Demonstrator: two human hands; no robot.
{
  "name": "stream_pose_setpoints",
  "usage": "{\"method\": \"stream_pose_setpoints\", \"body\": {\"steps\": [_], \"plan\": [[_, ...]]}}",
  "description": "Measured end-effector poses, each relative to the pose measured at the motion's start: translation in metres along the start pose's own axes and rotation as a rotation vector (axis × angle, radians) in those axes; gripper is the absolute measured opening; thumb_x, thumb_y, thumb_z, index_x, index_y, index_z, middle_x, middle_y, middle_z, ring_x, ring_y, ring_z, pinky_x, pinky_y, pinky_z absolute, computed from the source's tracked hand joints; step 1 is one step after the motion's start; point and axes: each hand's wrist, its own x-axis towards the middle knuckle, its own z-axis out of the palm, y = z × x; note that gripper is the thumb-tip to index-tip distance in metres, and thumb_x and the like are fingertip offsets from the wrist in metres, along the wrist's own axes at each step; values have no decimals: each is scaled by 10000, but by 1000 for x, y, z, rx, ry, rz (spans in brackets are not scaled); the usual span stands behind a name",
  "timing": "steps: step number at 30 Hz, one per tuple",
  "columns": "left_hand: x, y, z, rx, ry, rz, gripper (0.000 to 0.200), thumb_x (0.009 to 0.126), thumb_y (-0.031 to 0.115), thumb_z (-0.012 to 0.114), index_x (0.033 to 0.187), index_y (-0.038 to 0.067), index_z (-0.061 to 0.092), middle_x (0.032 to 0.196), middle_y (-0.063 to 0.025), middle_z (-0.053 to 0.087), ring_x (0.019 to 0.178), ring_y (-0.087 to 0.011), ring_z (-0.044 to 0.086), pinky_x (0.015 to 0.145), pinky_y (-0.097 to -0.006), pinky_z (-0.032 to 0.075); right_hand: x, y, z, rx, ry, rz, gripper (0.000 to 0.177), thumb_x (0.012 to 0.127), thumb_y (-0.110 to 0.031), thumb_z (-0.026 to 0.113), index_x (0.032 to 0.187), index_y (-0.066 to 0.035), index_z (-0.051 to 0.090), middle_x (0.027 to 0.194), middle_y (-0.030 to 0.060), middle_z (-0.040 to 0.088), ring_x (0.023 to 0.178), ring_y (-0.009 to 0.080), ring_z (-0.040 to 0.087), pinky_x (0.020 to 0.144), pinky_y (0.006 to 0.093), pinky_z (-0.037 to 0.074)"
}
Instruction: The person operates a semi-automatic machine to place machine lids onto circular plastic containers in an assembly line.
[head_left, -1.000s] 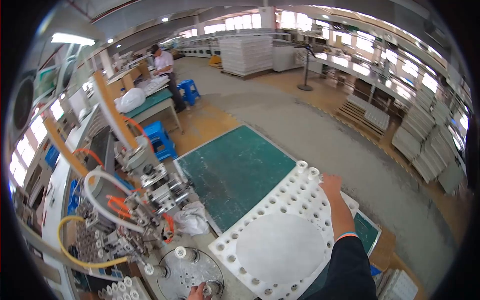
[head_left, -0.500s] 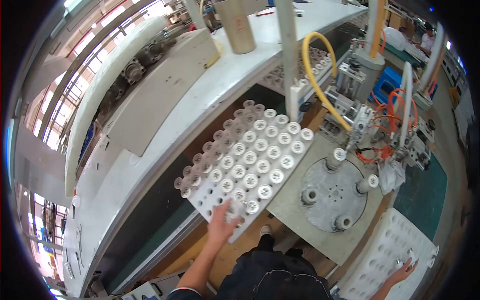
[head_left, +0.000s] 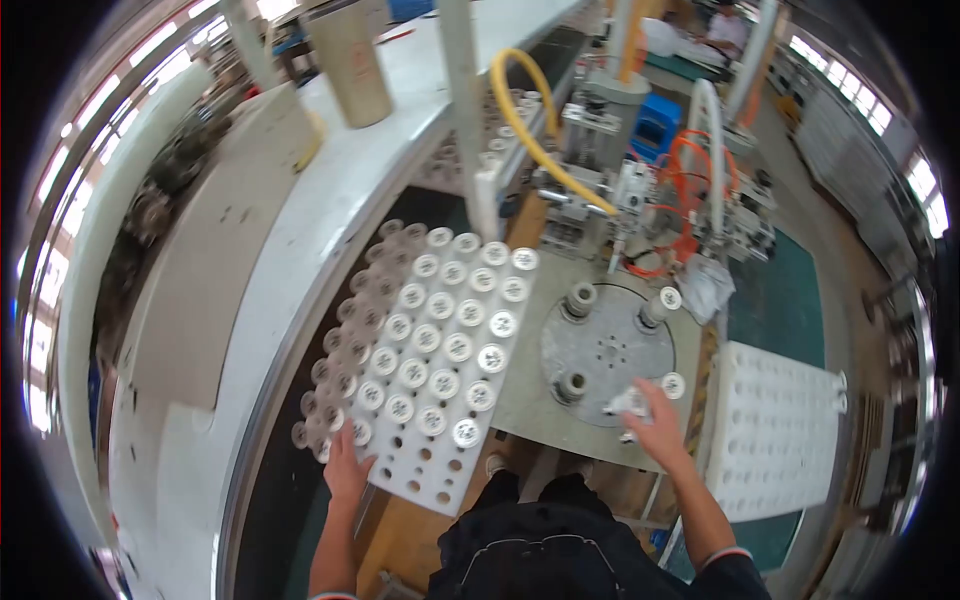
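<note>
My left hand is at the near left corner of a white perforated tray. Its thumb is apart from the fingers, and the fingertips are right at the closest clear cups. Rows of white-topped cylinders fill the tray's middle and right. Over the near right side of a round grey turntable, my right hand grips a small silvery-white part, blurred and partly covered by the fingers. A white-capped cylinder stands beside its fingertips, and another capped cylinder sits farther back.
Two bare holders rise from the turntable's left half. Behind it are metal clamps, a yellow hose and orange tubes. A white tray with round hollows lies on the right. A tall beige container stands on the left bench.
My right hand has moved left from the right-hand tray to the turntable, carrying the small part. My left hand has shifted from the tray's front holes to its left corner. The view has turned right.
</note>
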Motion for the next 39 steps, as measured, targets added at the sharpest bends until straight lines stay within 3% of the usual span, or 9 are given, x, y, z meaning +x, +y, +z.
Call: {"method": "stream_pose_setpoints", "body": {"steps": [7, 15, 18, 21, 24, 27, 31, 33, 39], "plan": [[-23, 37, -1, 142, 206, 92, 828, 676, 62, 720, 1400, 66, 317, 1313, -186, 423, 1204, -383, 396, 1020, -486, 284, 70, 13, 110, -323, 114, -179, 621, 732, -277, 696, 1300, -197, 460, 1059, 131, 537, 939, 294, 547, 760, 407, 419], [15, 237, 31, -601, -165, 440, 446, 739, 56, 663, 1171, 48, 552, 1066, -169, 587, 1001, -335, 565, 867, -387, 451, 32, 37, 94, -114, 104, -67, 782, 754, -307, 687, 1422, -202, 293, 1069, 128, 517, 968, 342, 540, 811, 443, 433], [20, 338, 75, -551, -458, 607, 514, 734, 136, 704, 1215, 90, 529, 1108, -152, 571, 1033, -322, 558, 849, -400, 469, -20, 75, 73, -24, -77, 105, 644, 788, -295, 651, 1355, -144, 387, 987, 176, 574, 904, 368, 574, 769, 448, 466], [9, 432, 113, -386, -291, 902, 636, 703, 191, 731, 1278, 128, 467, 1245, -148, 488, 1096, -322, 522, 844, -415, 478, -52, 125, 50, 41, -272, 366, 402, 808, -249, 609, 1163, -70, 558, 888, 173, 626, 832, 373, 602, 740, 466, 475], [21, 475, 153, -208, -462, 995, 645, 688, 183, 729, 1272, 125, 463, 1241, -149, 480, 1091, -333, 518, 861, -424, 467, -43, 143, 24, -61, 134, 530, 310, 798, -182, 583, 1087, -71, 597, 858, 151, 627, 830, 348, 602, 733, 460, 468], [32, 478, 143, -171, -578, 1001, 541, 693, 154, 710, 1189, 110, 501, 1150, -137, 504, 1053, -339, 523, 849, -422, 471, -2, 127, 1, -151, 533, 107, 256, 781, -124, 555, 1028, -81, 604, 804, 129, 620, 803, 330, 598, 721, 449, 460], [50, 424, 91, -333, -320, 845, 261, 718, 160, 650, 953, 74, 575, 978, -123, 547, 979, -327, 547, 763, -414, 477, 44, 112, 50, -580, -49, -106, 182, 754, -146, 591, 933, -122, 617, 833, 80, 633, 817, 278, 603, 673, 425, 453], [61, 403, 67, -278, -266, 729, 209, 707, 179, 633, 866, 53, 582, 882, -133, 577, 861, -339, 569, 716, -413, 468, 41, 86, 66, -522, -286, -194, 464, 752, -202, 621, 1203, -130, 537, 989, 85, 606, 956, 249, 561, 803, 454, 430], [74, 380, 24, -453, 11, 525, 320, 685, -9, 578, 1002, 36, 596, 804, -87, 544, 682, -237, 539, 650, -339, 450, 40, 45, 90, -220, 44, -350, 678, 743, -277, 657, 1357, -170, 393, 1281, 137, 482, 1186, 311, 451, 959, 493, 352]]}}
